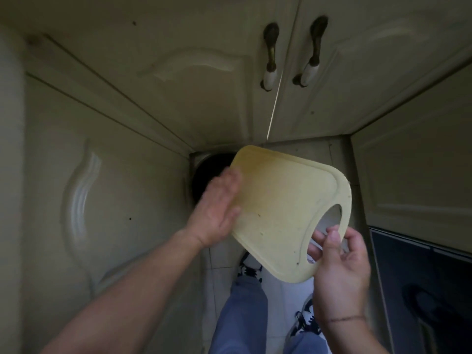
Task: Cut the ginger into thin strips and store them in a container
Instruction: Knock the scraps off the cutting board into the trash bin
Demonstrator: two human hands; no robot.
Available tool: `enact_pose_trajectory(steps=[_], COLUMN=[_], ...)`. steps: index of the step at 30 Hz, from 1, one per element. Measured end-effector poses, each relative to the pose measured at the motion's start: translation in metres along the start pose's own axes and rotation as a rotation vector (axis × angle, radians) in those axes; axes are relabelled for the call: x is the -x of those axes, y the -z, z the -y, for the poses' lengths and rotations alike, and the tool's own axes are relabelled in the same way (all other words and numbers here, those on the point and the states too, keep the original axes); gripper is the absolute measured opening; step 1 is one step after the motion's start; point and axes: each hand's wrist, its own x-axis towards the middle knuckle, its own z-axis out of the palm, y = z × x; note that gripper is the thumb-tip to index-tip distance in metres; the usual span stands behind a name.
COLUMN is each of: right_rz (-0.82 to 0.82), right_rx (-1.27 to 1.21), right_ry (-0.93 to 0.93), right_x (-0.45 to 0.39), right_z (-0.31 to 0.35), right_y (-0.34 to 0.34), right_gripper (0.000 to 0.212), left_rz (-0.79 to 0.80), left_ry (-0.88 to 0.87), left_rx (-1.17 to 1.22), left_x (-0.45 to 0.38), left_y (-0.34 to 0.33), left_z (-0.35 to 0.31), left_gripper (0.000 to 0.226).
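Ginger itself was nowhere in view; only a few small specks clung to the cutting board (286, 215), and whether they were ginger could not be told. No container showed either. The pale yellow plastic board was held in the air, tilted, its rounded far end dipping toward a dark round bin (207, 172) on the floor in the corner where the cabinet doors (178, 85) met. The board's long axis ran from that far end back to the handle hole at the near right.

Right hand (339, 261) pinched the rim at the handle hole, thumb on top and fingers curled through from beneath. Left hand (217, 213) was spread flat, fingers straight and blurred, its palm against the board's left edge, nearer the bin than the right.

Judging from this, scraps were being swept off the far end into the bin, so the sweep would need to follow the long axis downhill, away from the gripping hand. Trousers and patterned shoes (249, 269) stood below on pale tiles.
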Motion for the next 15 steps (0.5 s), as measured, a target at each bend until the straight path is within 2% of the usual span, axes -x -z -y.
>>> enact_pose_trajectory(steps=[1, 3, 4, 5, 6, 7, 8, 9, 10, 11, 12, 15], right_rz=[0.003, -0.001, -0.004, -0.01, -0.016, -0.024, -0.035, -0.046, -0.052, -0.055, -0.053, -0.029], right_rx=[-0.005, -0.005, -0.004, 0.001, 0.012, 0.028, 0.04, 0.046, 0.044, 0.044, 0.049, 0.055], right_ry=[0.0, 0.001, 0.003, 0.005, 0.01, 0.021, 0.032, 0.038, 0.042, 0.046, 0.05, 0.038], right_x=[-0.002, -0.006, -0.007, -0.009, -0.009, -0.01, -0.01, -0.011, -0.012, -0.012, -0.013, -0.01], right_z=[-0.001, -0.002, -0.003, -0.003, -0.002, 0.0, 0.001, 0.003, 0.005, 0.006, 0.007, 0.01], right_y=[-0.004, -0.008, -0.009, -0.008, -0.008, -0.006, -0.003, -0.001, 0.002, 0.004, 0.007, 0.011], right_gripper=[0.022, 0.022, 0.022, 0.021, 0.02, 0.02, 0.02, 0.021, 0.022, 0.023, 0.023, 0.022], left_rz=[0.101, 0.212, 0.223, 0.246, 0.304, 0.381, 0.444, 0.518, 0.571, 0.564, 0.492, 0.09], left_ry=[-0.177, -0.424, -0.495, -0.476, -0.332, -0.077, 0.249, 0.605, 0.921, 1.109, 1.149, 0.91], left_rx=[-0.032, -0.095, -0.151, -0.241, -0.342, -0.453, -0.562, -0.582, -0.492, -0.363, -0.244, 0.029], left_x=[0.004, 0.01, 0.011, 0.01, 0.009, 0.006, 0.006, 0.005, 0.005, 0.007, 0.008, -0.006], left_y=[-0.006, -0.017, -0.023, -0.026, -0.024, -0.021, -0.016, -0.009, -0.001, 0.006, 0.008, 0.01], left_z=[-0.01, -0.022, -0.023, -0.024, -0.021, -0.012, 0.003, 0.02, 0.036, 0.049, 0.057, 0.039], left_gripper=[0.069, 0.069, 0.069, 0.071, 0.074, 0.077, 0.074, 0.068, 0.062, 0.06, 0.059, 0.046])
